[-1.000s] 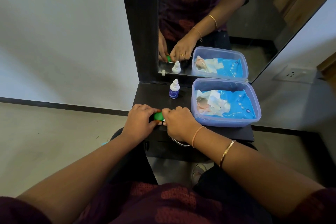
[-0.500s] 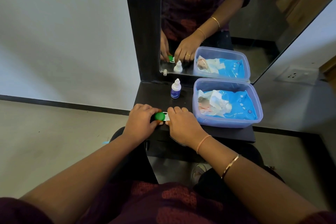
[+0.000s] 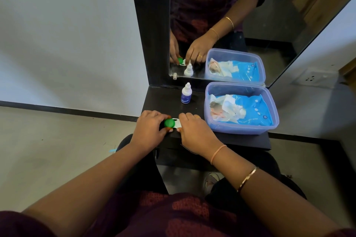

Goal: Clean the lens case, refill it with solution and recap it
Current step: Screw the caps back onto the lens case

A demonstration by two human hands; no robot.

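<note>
A white lens case (image 3: 177, 122) lies near the front left of the dark shelf (image 3: 161, 100). Its green cap (image 3: 169, 122) sits on the left well. My left hand (image 3: 151, 128) curls round the green cap, with thumb and fingers on its sides. My right hand (image 3: 194, 131) holds the right end of the case and hides that end. A small white solution bottle (image 3: 186, 94) with a blue label stands upright and capped at the back of the shelf, apart from both hands.
A clear plastic tub (image 3: 268, 100) with a blue wipes pack (image 3: 248, 108) and crumpled tissue (image 3: 227, 108) fills the shelf's right side. A mirror (image 3: 269, 15) in a dark frame rises behind the shelf. The shelf's front edge is just under my hands. A wall socket (image 3: 312, 79) sits at right.
My right hand has slid a little to the right, uncovering more of the white case beside the green cap. My left hand stays on the cap.
</note>
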